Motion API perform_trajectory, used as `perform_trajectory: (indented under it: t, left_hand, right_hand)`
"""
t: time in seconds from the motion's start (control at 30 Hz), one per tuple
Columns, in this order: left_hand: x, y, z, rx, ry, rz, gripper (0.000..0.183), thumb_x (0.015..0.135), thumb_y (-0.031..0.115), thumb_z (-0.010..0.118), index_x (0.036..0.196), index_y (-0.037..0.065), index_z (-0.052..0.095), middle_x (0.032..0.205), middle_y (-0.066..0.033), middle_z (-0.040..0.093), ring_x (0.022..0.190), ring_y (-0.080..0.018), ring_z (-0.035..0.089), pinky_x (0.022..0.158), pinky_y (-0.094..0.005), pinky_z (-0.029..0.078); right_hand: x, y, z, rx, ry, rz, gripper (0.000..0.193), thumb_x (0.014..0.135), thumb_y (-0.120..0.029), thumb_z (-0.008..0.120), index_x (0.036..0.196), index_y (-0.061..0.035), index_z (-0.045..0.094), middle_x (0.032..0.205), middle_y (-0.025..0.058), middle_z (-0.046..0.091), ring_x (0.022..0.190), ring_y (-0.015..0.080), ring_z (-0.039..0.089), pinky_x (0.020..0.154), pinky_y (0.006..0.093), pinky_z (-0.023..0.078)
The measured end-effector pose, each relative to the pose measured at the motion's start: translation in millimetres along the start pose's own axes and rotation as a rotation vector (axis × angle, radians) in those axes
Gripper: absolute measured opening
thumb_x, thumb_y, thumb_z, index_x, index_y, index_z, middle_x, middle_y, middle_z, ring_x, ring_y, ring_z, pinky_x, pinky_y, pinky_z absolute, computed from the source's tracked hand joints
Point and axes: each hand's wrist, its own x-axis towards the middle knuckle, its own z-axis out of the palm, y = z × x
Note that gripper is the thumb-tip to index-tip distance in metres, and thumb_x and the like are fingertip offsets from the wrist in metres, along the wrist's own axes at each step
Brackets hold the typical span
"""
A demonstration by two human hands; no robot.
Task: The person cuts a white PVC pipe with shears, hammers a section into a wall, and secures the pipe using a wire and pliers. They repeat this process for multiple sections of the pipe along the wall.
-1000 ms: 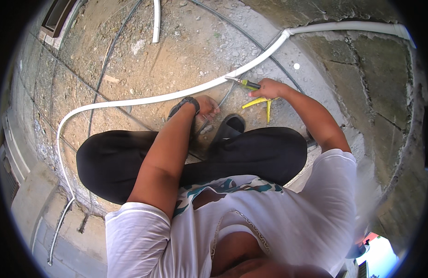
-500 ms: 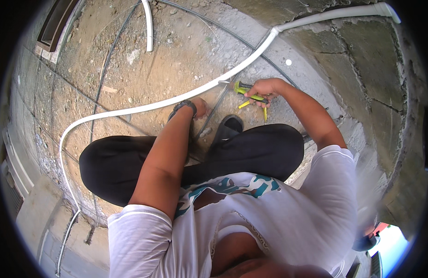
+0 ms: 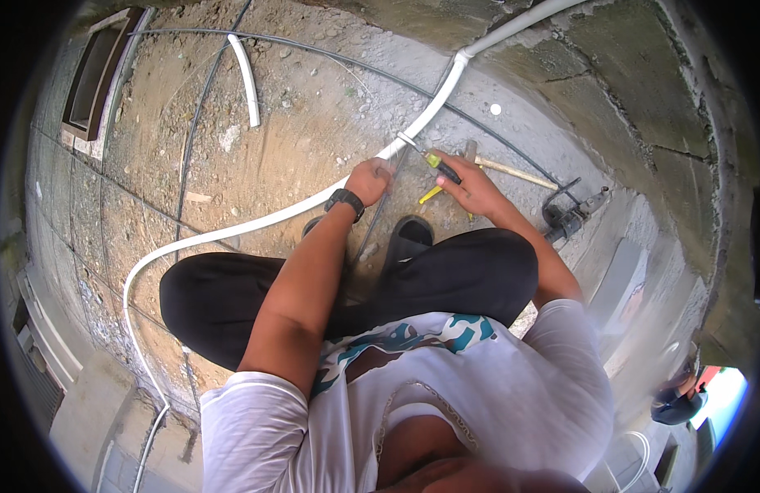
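A long white pipe (image 3: 269, 218) curves over the dirt ground in front of my crouched legs. My left hand (image 3: 370, 181), with a black watch on its wrist, is closed at the pipe; its fingertips partly cover the pipe's near side. In my right hand (image 3: 472, 191) is a screwdriver (image 3: 442, 167) with a green and black handle. Its thin shaft points at a pale band (image 3: 405, 140) around the pipe; whether the tip touches is too small to tell. Below that hand, a yellow handle-like piece (image 3: 430, 195) lies on the ground.
A hammer (image 3: 513, 171) with a wooden handle lies right of my right hand, near a dark metal tool (image 3: 565, 215). Dark bars (image 3: 197, 123) cross the ground. A short white pipe piece (image 3: 247, 82) lies farther off. A concrete wall (image 3: 635, 123) rises at right.
My left hand has moved up and right onto the pipe. My right hand has angled the screwdriver toward the band. The hammer and dark metal tool have come into sight.
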Motion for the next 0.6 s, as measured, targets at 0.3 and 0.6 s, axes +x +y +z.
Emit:
perform_trajectory:
  t: [0.3,0.6]
  left_hand:
    - [111.1,-4.4,17.2,0.250,0.261,0.060,0.029,0.092,0.030,0.068,0.103,0.005,0.078,0.095,-0.0186,0.076,0.093,-0.0308,0.073,0.085,-0.0406,0.053]
    - [132.2,-16.1,-76.1,0.826,0.484,-0.335,0.032,0.099,0.027,0.053,0.107,0.009,0.078,0.113,-0.0118,0.076,0.103,-0.0297,0.073,0.089,-0.0426,0.056]
  right_hand:
    - [-136.0,28.7,93.3,-0.148,0.212,0.699,0.054,0.095,-0.027,0.070,0.144,-0.0079,0.055,0.123,0.0212,0.063,0.117,0.0412,0.061,0.101,0.0476,0.048]
    - [-137.2,60.6,71.8,-0.057,0.252,0.413,0.053,0.092,-0.026,0.072,0.136,0.0004,0.058,0.120,0.0254,0.061,0.113,0.0418,0.061,0.095,0.0461,0.050]
